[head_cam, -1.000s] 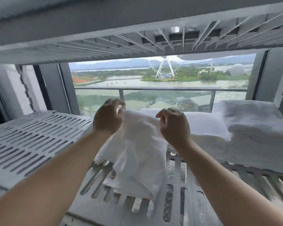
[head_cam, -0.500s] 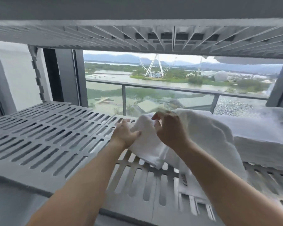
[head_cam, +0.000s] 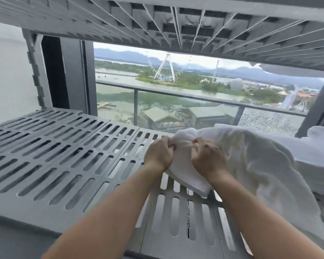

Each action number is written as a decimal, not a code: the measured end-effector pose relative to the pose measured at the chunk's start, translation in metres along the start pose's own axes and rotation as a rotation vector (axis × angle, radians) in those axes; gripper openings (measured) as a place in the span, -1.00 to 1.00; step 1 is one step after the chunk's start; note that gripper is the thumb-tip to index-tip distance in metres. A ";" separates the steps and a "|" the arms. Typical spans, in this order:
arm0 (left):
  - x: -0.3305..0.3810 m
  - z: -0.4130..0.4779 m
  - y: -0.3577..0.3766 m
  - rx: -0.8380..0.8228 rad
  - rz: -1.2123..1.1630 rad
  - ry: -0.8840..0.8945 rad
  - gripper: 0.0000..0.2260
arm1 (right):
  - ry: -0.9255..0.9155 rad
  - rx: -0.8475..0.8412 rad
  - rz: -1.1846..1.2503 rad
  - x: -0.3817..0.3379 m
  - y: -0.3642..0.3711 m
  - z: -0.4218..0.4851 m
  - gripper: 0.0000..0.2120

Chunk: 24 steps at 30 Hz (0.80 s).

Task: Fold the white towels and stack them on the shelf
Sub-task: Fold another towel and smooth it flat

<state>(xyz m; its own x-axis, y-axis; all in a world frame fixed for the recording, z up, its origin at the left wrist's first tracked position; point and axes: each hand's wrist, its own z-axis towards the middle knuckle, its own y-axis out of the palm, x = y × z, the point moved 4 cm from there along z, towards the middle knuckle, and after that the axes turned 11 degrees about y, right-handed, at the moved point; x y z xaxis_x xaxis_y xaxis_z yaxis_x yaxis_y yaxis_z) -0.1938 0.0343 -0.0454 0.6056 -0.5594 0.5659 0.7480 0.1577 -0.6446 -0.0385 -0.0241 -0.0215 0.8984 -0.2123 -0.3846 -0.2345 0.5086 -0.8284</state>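
— How do the arms lie?
— Both bare forearms reach forward, converging slightly.
— And the hands?
— The left hand (head_cam: 158, 154) and the right hand (head_cam: 207, 157) sit close together, backs up, fingers curled, each pinching the rumpled white cloth towel (head_cam: 251, 156).

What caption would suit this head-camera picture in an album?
The left hand and right hand grip a loose white towel on a slatted grey shelf, beside a towel stack, with a Ferris wheel outside.
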 end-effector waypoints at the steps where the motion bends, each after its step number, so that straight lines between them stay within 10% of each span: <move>1: -0.003 0.003 -0.008 0.044 -0.009 -0.024 -0.80 | -0.029 -0.009 0.023 -0.006 0.000 0.003 -0.69; 10: -0.059 0.004 -0.102 0.283 0.196 -0.169 -0.86 | -0.410 -0.071 0.108 -0.069 0.021 0.020 -0.74; 17: -0.137 0.009 -0.185 0.159 0.400 -0.183 -0.78 | -0.758 -0.210 -0.054 -0.114 0.059 -0.002 -0.24; 24: -0.225 0.005 -0.224 -0.065 0.307 -0.163 -0.82 | -0.563 -0.175 0.008 -0.157 0.102 -0.006 -0.85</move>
<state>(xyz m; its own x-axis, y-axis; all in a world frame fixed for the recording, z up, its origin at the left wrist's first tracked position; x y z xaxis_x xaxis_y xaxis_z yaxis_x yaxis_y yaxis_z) -0.4967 0.1288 -0.0257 0.8387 -0.3556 0.4124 0.5091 0.2430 -0.8257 -0.2061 0.0558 -0.0482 0.9440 0.2911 -0.1555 -0.2570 0.3531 -0.8996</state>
